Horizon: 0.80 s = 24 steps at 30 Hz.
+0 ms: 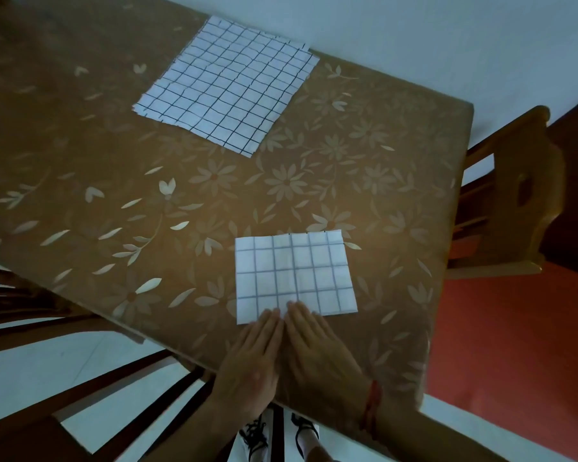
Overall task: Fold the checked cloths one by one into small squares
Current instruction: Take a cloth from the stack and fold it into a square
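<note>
A white checked cloth (pixel 292 273), folded to a smaller rectangle, lies flat near the table's front edge. My left hand (pixel 252 355) and my right hand (pixel 317 348) rest side by side, palms down, fingers together, with the fingertips pressing on the cloth's near edge. Neither hand holds anything. A stack of unfolded checked cloths (pixel 229 85) lies spread out at the far side of the table, well beyond both hands.
The table (pixel 114 181) carries a brown floral cover. A wooden chair (pixel 514 195) stands at the right end, another dark chair (pixel 80 378) at the near left. Red floor shows to the right.
</note>
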{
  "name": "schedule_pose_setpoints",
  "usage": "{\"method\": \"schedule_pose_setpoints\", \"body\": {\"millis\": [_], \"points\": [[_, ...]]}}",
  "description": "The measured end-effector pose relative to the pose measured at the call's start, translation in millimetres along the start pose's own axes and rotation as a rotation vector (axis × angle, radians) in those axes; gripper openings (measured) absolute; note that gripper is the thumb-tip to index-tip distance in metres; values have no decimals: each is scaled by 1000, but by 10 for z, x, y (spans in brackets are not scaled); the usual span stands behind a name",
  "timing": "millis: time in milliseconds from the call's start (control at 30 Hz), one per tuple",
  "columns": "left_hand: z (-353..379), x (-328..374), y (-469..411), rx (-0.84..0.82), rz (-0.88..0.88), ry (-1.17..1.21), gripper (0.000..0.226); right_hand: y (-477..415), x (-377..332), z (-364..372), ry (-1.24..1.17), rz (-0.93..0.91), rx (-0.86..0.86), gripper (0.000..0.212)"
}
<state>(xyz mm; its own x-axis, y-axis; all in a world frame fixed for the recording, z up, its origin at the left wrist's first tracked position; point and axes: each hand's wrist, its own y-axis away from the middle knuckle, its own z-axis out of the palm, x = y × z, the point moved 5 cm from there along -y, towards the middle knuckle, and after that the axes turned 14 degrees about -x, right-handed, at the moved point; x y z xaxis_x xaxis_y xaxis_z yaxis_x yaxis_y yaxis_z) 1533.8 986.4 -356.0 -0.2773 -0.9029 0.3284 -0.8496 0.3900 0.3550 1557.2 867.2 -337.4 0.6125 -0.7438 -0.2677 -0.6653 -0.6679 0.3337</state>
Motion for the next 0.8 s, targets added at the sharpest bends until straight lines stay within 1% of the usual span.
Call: {"method": "schedule_pose_setpoints", "body": {"millis": [67,133,233,333,400,467,533,600,700,800], "points": [[39,13,38,-9,-21,-35,63,28,-154,90,17,-4,-22,80],[73,-12,52,-25,-49,-66,65,-4,-166,153,24,33,-16,78],[116,-92,96,-35,-93,-86,66,-39,-173,150,30,7,-43,78],[125,-195,175,-22,-132,-100,64,7,-119,159,15,29,-90,81],[107,-246,230,2,-154,-91,62,81,41,192,23,74,-113,77],[87,-266,256,15,-158,-89,60,211,317,239,30,163,-121,69],[79,-261,251,16,-159,-95,59,405,614,244,15,282,-130,68],[79,-262,241,20,-168,-89,59,554,797,217,31,350,-117,69],[66,-262,245,23,-176,-91,58,602,836,199,66,361,-113,68],[41,-253,236,23,-179,-83,57,557,808,165,45,364,-96,66]]}}
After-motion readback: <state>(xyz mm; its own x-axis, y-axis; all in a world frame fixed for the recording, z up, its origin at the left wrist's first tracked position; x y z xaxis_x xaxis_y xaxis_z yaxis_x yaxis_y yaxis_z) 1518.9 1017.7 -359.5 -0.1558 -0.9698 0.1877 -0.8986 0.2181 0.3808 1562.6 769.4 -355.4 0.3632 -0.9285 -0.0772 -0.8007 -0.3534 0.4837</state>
